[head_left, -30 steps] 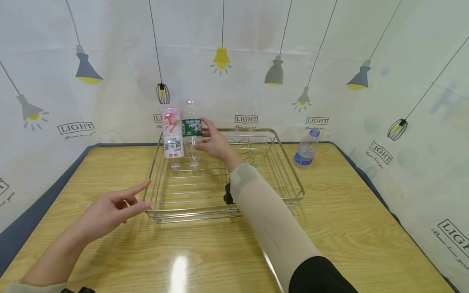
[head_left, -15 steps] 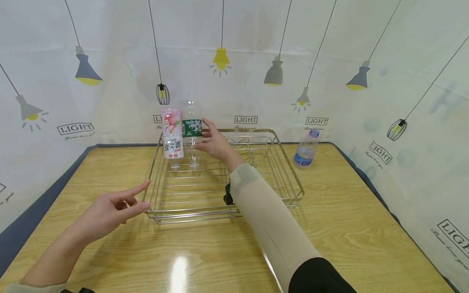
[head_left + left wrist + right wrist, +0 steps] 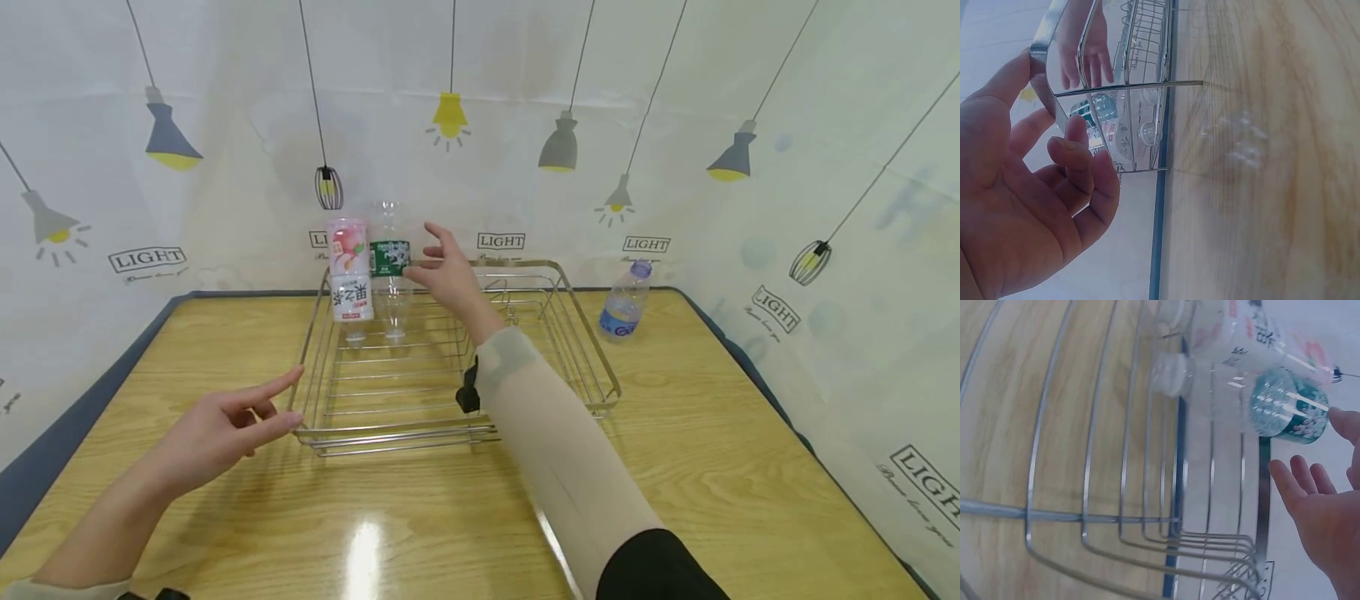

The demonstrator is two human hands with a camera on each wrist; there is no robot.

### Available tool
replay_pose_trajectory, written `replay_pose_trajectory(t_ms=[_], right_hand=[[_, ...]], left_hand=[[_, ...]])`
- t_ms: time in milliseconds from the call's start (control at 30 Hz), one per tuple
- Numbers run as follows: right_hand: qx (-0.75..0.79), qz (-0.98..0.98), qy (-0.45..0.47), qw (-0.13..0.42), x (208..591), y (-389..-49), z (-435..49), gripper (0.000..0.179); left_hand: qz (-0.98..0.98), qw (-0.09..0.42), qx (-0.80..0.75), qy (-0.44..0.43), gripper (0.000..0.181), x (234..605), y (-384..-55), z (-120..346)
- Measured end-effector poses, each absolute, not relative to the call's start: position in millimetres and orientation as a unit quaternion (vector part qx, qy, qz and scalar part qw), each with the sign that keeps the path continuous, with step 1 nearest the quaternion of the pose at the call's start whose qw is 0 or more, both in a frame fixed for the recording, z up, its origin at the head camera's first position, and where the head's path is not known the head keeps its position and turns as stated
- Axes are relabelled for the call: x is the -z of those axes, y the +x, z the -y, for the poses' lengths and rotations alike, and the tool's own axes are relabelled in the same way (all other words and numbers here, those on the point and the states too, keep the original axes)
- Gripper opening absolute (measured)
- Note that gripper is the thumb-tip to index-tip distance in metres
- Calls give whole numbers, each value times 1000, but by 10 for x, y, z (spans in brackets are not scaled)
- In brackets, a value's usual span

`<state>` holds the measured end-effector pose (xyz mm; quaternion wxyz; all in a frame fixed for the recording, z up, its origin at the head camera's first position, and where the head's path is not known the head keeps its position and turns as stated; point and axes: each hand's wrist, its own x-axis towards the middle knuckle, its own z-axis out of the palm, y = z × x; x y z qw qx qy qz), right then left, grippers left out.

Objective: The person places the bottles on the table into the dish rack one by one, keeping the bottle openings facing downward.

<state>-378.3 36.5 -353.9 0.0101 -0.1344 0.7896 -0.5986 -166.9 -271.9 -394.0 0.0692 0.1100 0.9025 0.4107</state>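
so the right hand (image 3: 452, 277) has fingers spread, gripping nothing, by the green-label bottle (image 3: 390, 258) standing neck-down in the wire rack (image 3: 397, 429), and the left hand (image 3: 213, 437) loosely touches the rack's side, probably steadying it

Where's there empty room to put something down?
The wooden table is bare right of the wire rack, nearer than the blue-labelled bottle. Inside the rack, the front left is free too. Its back left is crowded: pink bottle, green-labelled bottle and right hand close together.
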Motion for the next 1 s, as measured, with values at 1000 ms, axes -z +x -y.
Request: replay_pose_trajectory(t_ms=[1000], right_hand=[[628,-728,-273,-25,2543,-3080,-1137,62]], left_hand=[[-908,63,-399,107,65,3916,-1647,2708]])
